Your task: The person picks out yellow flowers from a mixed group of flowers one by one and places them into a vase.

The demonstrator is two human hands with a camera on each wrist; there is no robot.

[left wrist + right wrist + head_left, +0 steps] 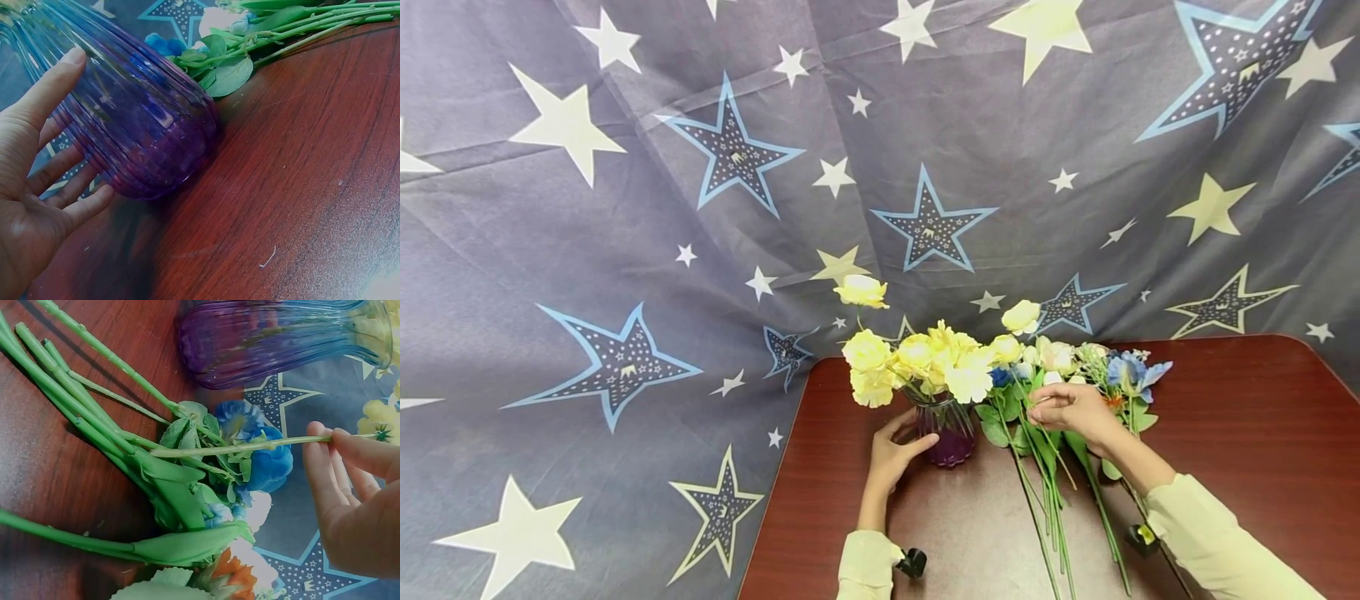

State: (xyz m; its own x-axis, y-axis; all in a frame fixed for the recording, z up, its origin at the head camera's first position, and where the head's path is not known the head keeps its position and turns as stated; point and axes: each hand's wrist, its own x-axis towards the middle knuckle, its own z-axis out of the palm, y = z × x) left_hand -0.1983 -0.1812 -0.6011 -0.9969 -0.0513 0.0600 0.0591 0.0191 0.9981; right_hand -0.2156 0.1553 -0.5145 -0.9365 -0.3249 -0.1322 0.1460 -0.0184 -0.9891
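Observation:
A ribbed glass vase (951,443), purple at the base and bluish higher up, stands on the table with several yellow flowers (917,358) in it. My left hand (895,452) holds the vase from its left side, thumb (59,81) across the front and fingers spread round the side. To the right, my right hand (1071,412) pinches the thin green stem (231,449) of a single yellow flower (1021,317) between thumb and fingertips. That flower is raised above the other loose flowers, its cut end pointing down toward the table.
Loose flowers lie right of the vase: a blue flower (1131,372), white blooms (1056,357), an orange flower (234,572) and long green stems (1052,517) reaching toward the near edge. The reddish-brown table (1247,433) meets a grey star-patterned cloth (647,250) behind and at left.

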